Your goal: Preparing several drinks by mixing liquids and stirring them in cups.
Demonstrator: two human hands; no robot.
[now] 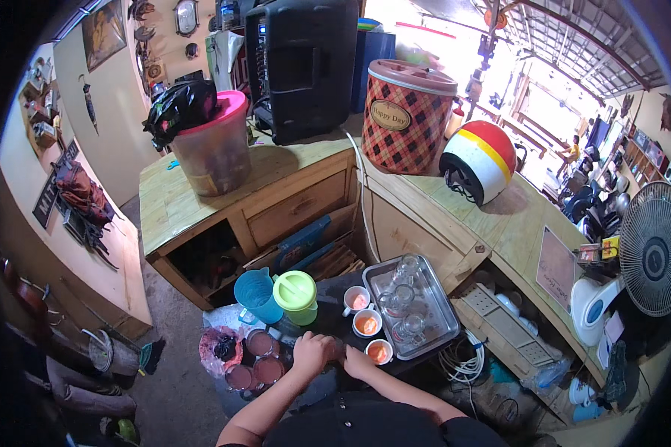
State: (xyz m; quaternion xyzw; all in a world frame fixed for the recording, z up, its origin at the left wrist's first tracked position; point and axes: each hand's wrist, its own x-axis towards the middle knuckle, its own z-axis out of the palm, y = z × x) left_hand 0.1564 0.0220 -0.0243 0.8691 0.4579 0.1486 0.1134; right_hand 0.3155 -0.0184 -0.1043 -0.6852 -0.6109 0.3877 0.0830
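Both my hands are over the low dark table, close together around a glass of brown drink (333, 348). My left hand (311, 353) lies over its left side and top, fingers bent. My right hand (358, 362) touches its right side; how its fingers sit is partly hidden. Left of my hands stand several glass mugs of brown drink (268, 370). Beyond them are a blue plastic pitcher (254, 295) and a green lidded pitcher (295, 296). To the right, white cups with orange-pink contents (367, 323) stand beside a metal tray (448, 313) holding several empty glass mugs (401, 299).
A pink plastic bag (208, 352) lies at the table's left edge. Behind stands a wooden counter (313, 167) with a tub (212, 162), a speaker (307, 67), a plaid cooler (405, 117) and a helmet (481, 162). Coiled white cable (464, 357) hangs right of the tray; a fan (651, 251) stands farther right.
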